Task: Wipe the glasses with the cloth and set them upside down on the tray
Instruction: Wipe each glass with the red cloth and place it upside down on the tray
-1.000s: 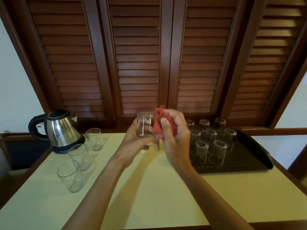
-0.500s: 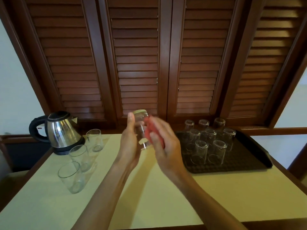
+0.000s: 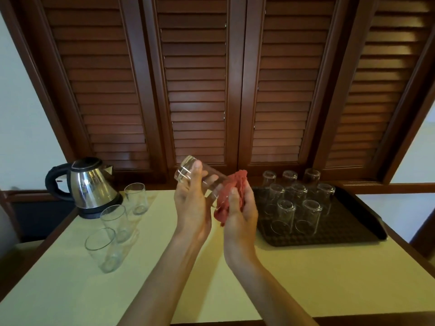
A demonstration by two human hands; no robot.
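Left hand (image 3: 191, 205) grips a clear tumbler glass (image 3: 200, 182), tilted, base toward 10 o'clock, raised above the pale yellow surface (image 3: 235, 278). Right hand (image 3: 240, 212) clutches a crumpled red cloth (image 3: 231, 191) against the glass mouth. Dark rectangular tray (image 3: 348, 222) at 3 o'clock carries eight upturned glasses (image 3: 308, 215). Three upright clear glasses (image 3: 116, 222) stand at 9 o'clock, just beside a steel electric kettle (image 3: 88, 184). Brown louvred shutters (image 3: 200, 78) at 12.
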